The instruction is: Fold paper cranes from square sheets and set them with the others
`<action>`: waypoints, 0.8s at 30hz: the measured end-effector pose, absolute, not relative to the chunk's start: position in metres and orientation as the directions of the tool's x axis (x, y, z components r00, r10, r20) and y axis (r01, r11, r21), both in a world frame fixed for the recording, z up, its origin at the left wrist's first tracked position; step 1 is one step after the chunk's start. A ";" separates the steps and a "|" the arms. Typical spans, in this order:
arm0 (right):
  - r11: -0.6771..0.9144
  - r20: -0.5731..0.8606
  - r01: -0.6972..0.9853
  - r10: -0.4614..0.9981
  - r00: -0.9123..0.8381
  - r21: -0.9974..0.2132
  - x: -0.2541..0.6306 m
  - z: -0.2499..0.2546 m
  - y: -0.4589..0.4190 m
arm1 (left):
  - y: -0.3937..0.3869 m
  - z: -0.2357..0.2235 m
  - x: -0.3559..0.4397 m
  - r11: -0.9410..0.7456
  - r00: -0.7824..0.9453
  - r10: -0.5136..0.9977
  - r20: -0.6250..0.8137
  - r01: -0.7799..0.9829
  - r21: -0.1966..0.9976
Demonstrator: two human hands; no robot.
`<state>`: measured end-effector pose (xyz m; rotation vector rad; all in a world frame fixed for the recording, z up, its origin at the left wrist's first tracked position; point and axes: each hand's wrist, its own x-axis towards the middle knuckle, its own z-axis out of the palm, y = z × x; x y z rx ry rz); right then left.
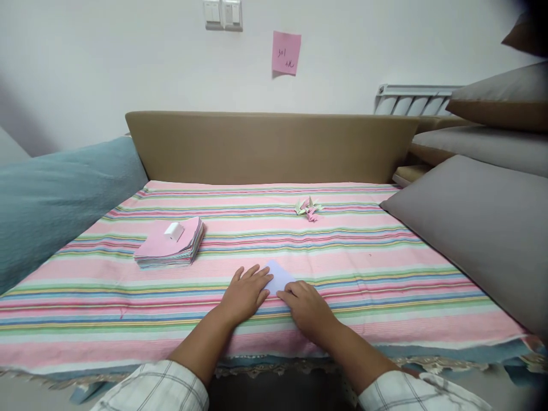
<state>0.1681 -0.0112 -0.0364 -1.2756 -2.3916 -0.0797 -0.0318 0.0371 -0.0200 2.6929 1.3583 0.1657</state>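
A small pale lilac sheet of paper [278, 278] lies on the striped cloth in front of me, its upper corner pointing away; the hands cover part of it. My left hand [245, 294] rests flat with fingers spread, its fingertips on the paper's left side. At the paper's right edge is my right hand [309, 308], its fingers curled and its thumb and forefinger closed on that edge. Farther back lie several small folded paper figures [309, 209], pale green and pink.
A stack of coloured paper [165, 245] with a small white block [174, 231] on top stands at left. The striped cloth [406, 308] covers the seat. Grey cushions [479, 228] border the right, a blue cushion [68, 194] the left, and a brown backrest [274, 148] the far side.
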 end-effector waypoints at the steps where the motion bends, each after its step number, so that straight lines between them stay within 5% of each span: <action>1: 0.556 0.363 0.819 0.799 -0.479 -0.142 0.170 -0.037 -0.010 | 0.037 -0.019 -0.032 -0.592 0.593 0.804 0.042 0.791 0.156; 6: 0.459 0.257 0.872 0.875 -0.410 -0.173 0.185 -0.032 -0.010 | 0.033 -0.015 -0.029 -0.596 0.593 0.802 0.068 0.790 0.145; 12: 0.431 0.227 0.881 0.894 -0.386 -0.196 0.187 -0.027 -0.011 | 0.013 -0.013 -0.015 -0.591 0.562 0.776 0.287 0.807 0.016; 15: 0.425 0.206 0.879 0.900 -0.385 -0.215 0.187 -0.026 -0.010 | 0.007 -0.015 -0.010 -0.687 0.662 0.700 0.268 0.727 -0.002; 24: 0.412 0.186 0.880 0.908 -0.375 -0.237 0.187 -0.024 -0.008 | 0.006 -0.008 -0.019 -0.621 0.603 0.767 0.221 0.784 0.017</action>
